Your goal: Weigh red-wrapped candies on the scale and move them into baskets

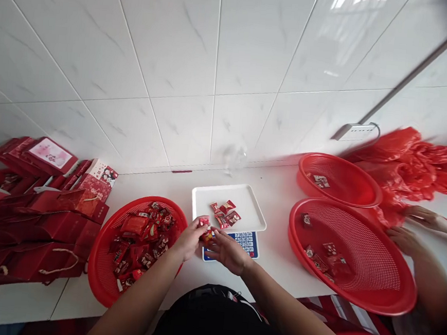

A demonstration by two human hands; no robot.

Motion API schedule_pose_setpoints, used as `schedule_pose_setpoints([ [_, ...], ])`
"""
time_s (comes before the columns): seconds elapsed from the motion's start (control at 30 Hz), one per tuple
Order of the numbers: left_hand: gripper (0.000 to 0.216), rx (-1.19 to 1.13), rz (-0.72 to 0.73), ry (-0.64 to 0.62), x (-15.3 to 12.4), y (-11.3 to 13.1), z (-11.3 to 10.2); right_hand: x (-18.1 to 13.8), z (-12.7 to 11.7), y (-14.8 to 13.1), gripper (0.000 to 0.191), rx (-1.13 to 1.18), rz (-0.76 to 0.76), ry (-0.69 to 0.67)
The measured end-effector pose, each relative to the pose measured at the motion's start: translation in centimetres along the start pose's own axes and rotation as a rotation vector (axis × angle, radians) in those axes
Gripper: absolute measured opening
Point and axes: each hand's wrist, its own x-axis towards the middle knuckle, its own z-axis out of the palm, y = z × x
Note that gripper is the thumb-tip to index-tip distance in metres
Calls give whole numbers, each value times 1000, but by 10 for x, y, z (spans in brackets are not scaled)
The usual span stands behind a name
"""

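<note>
A person's bare left hand grips a small red-wrapped packet at the seven o'clock edge of a white rectangular tray, the bare right hand close beside it. Several shiny red packets lie in the tray. A heaped round red plastic basket stands at eight o'clock; two sparsely filled red plastic baskets sit at two and four, the latter near a co-worker's hands.

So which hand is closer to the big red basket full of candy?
Left. The left hand, pinching candy, is just past the right edge of the basket; the right hand is farther right, partly over the blue keypad.
</note>
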Motion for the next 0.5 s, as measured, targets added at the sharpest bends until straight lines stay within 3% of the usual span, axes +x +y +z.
schedule_pose_setpoints([
  [0.1,32,146,-10,-95,19,4,24,15,-18,-9,24,63,-29,154],
  [0.23,32,293,-3,-84,39,16,35,23,-40,-33,18,53,-91,315],
  [0.37,33,330,-63,-48,55,21,37,23,-40,-55,27,4,-207,331],
  [0.5,38,334,-50,-24,62,17,31,19,-34,-61,40,-149,-279,353],
])
